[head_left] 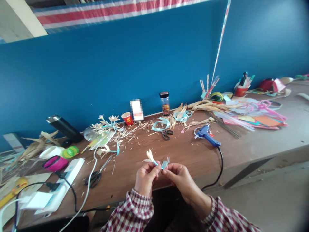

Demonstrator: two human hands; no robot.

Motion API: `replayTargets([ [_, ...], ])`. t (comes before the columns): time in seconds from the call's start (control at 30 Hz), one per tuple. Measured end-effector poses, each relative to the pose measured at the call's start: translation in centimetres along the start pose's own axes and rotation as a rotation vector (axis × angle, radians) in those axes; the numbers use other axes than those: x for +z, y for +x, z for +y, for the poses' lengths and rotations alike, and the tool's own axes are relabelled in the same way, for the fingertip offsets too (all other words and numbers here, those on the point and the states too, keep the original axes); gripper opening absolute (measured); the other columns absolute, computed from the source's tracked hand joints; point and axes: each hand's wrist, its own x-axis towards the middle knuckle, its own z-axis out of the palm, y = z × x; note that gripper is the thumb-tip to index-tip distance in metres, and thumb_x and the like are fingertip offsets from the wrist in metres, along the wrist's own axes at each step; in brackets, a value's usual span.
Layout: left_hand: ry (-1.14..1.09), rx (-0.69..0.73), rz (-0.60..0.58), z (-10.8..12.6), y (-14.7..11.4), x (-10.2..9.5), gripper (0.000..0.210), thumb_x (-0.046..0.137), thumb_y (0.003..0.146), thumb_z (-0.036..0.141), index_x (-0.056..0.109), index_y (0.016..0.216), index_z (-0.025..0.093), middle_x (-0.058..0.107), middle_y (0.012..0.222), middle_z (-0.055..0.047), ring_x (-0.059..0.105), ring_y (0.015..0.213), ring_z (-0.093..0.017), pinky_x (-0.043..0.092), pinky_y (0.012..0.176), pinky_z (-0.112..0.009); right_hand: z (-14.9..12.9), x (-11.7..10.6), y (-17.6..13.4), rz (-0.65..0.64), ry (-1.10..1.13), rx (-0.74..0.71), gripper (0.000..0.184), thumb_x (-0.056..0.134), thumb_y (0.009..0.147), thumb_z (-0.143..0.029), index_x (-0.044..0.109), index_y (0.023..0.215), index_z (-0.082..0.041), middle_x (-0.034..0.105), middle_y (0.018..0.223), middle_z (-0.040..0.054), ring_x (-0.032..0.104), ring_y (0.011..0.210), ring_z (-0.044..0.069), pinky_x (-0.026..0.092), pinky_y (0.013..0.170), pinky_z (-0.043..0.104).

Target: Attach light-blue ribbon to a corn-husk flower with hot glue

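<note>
Close to the table's front edge, my left hand [147, 175] pinches a small dried-husk flower [150, 155] by its stem, pale petals pointing up. A light blue ribbon [164, 165] runs from that stem across to my right hand [178, 175], whose thumb and fingers are closed on it. The two hands are almost fingertip to fingertip. My fingers partly hide the stem and the ribbon's wrapped part. Beyond them lies a small pair of black-handled scissors [166, 134], with loose blue ribbon [161, 124] beside it.
To the right lies a blue glue gun [207, 135], its black cord hanging over the edge. At left are larger scissors [94, 178], a white power strip [63, 185] and finished husk flowers [106, 123]. A jar [165, 103] and red paper cup [127, 118] stand by the blue partition [135, 61].
</note>
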Motion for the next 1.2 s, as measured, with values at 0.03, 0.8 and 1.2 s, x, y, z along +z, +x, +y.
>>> replayTargets([
  [0.03,0.012,0.01,-0.001,0.0,0.0,0.0,0.033,0.082,0.05,0.035,0.068,0.069,0.013,0.058,0.055,0.002,0.039,0.041,-0.002,0.031,0.039,-0.014,-0.1,0.0,0.0,-0.004,0.019,-0.006,0.032,0.074,0.063,-0.043,0.065,0.07,-0.013,0.055,0.055,-0.0029,0.041,0.047,0.005,0.031,0.043,0.016],
  [0.8,-0.091,-0.024,-0.017,0.0,0.0,-0.5,0.031,0.082,0.052,0.033,0.07,0.07,0.011,0.065,0.067,-0.002,0.047,0.045,-0.002,0.046,0.042,-0.012,0.5,0.7,-0.3,-0.001,0.16,0.031,0.029,0.067,0.075,-0.041,0.055,0.072,-0.015,0.057,0.066,-0.0019,0.051,0.058,0.007,0.043,0.051,0.016],
  [1.2,0.166,0.095,0.011,-0.4,-0.1,-0.6,0.034,0.077,0.055,0.044,0.07,0.068,0.013,0.065,0.065,-0.003,0.051,0.049,-0.008,0.049,0.046,-0.019,1.3,0.5,-0.5,-0.016,0.237,-0.028,0.023,0.068,0.076,-0.035,0.058,0.076,-0.015,0.062,0.073,0.0005,0.058,0.065,0.009,0.045,0.06,0.019],
])
